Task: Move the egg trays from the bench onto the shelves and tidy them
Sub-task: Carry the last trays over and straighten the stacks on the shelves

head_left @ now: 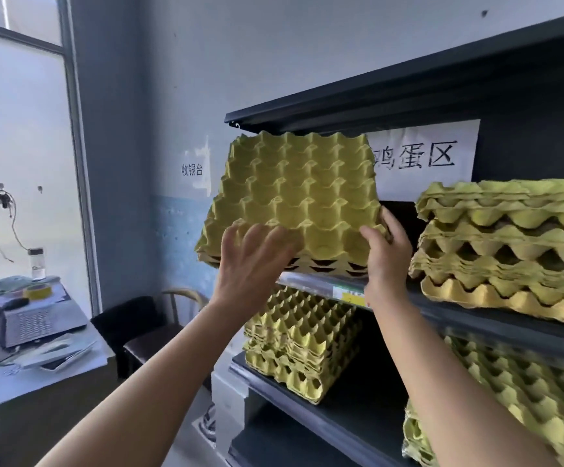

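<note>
On the upper shelf, the tilted stack of egg trays and the taller stack leave only a narrow dark gap between them, partly taken by the right hand. The top board sits close above the tilted stack's far edge. The lower shelf shows bare board between its left stack and right stack.

The egg trays on the shelf unit are moulded paper pulp, matt and rough. The shelf unit is dark metal, smooth with a dull sheen. The sign on its back is smooth white paper. Left of it, the laptop has a grey shell, possibly plastic.
</note>
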A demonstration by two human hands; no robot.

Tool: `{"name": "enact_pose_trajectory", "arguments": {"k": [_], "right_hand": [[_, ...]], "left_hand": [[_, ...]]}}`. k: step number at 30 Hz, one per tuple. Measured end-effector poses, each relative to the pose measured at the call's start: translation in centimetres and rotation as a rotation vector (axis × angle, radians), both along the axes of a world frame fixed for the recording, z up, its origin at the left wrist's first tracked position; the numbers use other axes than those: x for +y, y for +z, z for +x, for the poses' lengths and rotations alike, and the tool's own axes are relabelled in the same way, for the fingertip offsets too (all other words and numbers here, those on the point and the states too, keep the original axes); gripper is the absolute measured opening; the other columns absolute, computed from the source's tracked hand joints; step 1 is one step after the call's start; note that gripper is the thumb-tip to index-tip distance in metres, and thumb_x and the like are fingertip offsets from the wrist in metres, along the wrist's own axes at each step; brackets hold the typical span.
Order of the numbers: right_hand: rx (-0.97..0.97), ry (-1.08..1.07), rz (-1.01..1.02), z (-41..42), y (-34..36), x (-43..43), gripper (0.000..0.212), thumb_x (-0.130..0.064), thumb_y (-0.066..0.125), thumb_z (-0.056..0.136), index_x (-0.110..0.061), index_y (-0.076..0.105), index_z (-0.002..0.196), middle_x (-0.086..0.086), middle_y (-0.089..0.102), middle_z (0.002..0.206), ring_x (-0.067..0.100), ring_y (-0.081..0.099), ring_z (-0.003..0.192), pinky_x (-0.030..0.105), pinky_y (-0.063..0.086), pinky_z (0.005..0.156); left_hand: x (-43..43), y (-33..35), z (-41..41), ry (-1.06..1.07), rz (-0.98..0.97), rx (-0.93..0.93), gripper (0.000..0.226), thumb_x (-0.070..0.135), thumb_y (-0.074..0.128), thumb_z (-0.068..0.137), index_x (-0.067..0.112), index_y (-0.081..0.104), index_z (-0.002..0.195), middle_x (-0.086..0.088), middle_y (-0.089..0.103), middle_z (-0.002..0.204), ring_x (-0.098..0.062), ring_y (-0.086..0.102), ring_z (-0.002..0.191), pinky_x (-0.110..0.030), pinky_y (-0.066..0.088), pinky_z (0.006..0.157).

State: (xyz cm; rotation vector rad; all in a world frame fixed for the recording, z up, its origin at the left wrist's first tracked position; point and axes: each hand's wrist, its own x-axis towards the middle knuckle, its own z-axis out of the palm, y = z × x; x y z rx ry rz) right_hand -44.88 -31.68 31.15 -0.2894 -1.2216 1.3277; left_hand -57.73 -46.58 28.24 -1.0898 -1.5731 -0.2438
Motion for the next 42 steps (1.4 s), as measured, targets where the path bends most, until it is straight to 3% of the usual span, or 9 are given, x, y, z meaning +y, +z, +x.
{"name": "enact_pose_trajectory", "arguments": {"k": [6,9,12,17,22,27,33,38,42], "right_hand": [[-0.002,-0.148,0.119,-5.9,3.3,-0.8,0.037,-0.020,0.060,0.087,-0.015,0.059,0.124,-0.009,0.063,0.105,0.000,0.058,0.092,0.012,0.043,0.074],[-0.163,-0.154,0.313,-7.9,5.4,0.3,0.047,-0.041,0.063,0.079,-0.025,0.050,0.121,-0.005,0.058,0.117,0.006,0.055,0.105,0.016,0.040,0.080],[-0.327,-0.207,0.477,-9.8,6.8,2.7,0.058,-0.037,0.067,0.085,-0.025,0.039,0.135,-0.010,0.047,0.127,0.004,0.048,0.111,0.014,0.035,0.086],[-0.451,-0.350,0.492,-13.6,8.1,7.1,0.062,-0.036,0.057,0.086,-0.019,0.036,0.142,0.000,0.052,0.133,0.016,0.050,0.119,0.037,0.041,0.101],[-0.544,-0.495,0.485,-17.1,9.9,10.6,0.054,-0.039,0.045,0.087,-0.020,0.040,0.137,-0.004,0.060,0.101,0.017,0.056,0.092,0.036,0.044,0.080],[-0.681,-0.688,0.456,-19.0,9.9,12.2,0.049,-0.047,0.035,0.095,-0.024,0.038,0.138,0.004,0.061,0.114,0.027,0.056,0.105,0.036,0.042,0.081],[-0.689,-0.863,0.414,-20.4,10.5,12.7,0.034,-0.040,0.028,0.099,-0.017,0.052,0.109,0.002,0.055,0.088,0.028,0.050,0.082,0.036,0.036,0.071],[-0.692,-1.059,0.364,-21.5,9.1,13.3,0.039,-0.040,0.025,0.099,-0.016,0.050,0.115,0.010,0.063,0.108,0.036,0.057,0.097,0.047,0.045,0.085],[-0.608,-1.272,0.466,-22.6,7.6,12.2,0.044,-0.035,0.035,0.095,-0.017,0.047,0.133,0.013,0.048,0.135,0.034,0.048,0.117,0.048,0.043,0.093]], "left_hand": [[2.9,4.1,-9.1,-0.194,0.117,-0.006,0.066,-0.004,0.066,0.066,0.027,0.051,0.123,0.001,0.058,0.119,-0.026,0.055,0.101,-0.045,0.044,0.083],[5.0,6.1,-12.7,-0.215,0.129,-0.084,0.067,-0.008,0.075,0.059,0.024,0.060,0.117,0.002,0.062,0.117,-0.027,0.061,0.096,-0.042,0.044,0.078],[7.1,8.0,-15.9,-0.228,0.139,-0.102,0.059,-0.003,0.076,0.061,0.024,0.063,0.112,0.002,0.062,0.118,-0.027,0.061,0.098,-0.043,0.043,0.079],[10.8,10.2,-19.5,-0.215,0.018,-0.129,0.044,0.008,0.065,0.080,0.025,0.057,0.120,0.004,0.053,0.128,-0.027,0.057,0.108,-0.042,0.036,0.087],[14.3,11.6,-22.4,-0.212,-0.014,-0.137,0.048,0.023,0.061,0.087,0.029,0.045,0.131,0.008,0.041,0.140,-0.020,0.049,0.118,-0.037,0.028,0.100],[16.6,12.0,-24.9,-0.247,-0.029,-0.152,0.067,0.013,0.057,0.089,0.030,0.024,0.145,0.004,0.024,0.152,-0.022,0.036,0.133,-0.045,0.011,0.114],[18.5,13.5,-26.2,-0.379,0.070,-0.237,0.058,0.002,0.054,0.086,0.026,0.040,0.136,-0.001,0.040,0.139,-0.026,0.044,0.122,-0.041,0.021,0.108],[18.3,12.3,-26.9,-0.467,0.024,-0.195,0.059,0.009,0.052,0.088,0.028,0.034,0.141,-0.001,0.036,0.142,-0.024,0.040,0.125,-0.044,0.014,0.110],[17.6,11.4,-28.4,-0.592,0.025,-0.098,0.049,0.019,0.054,0.090,0.026,0.041,0.136,-0.002,0.045,0.137,-0.027,0.043,0.124,-0.049,0.016,0.108]]}}
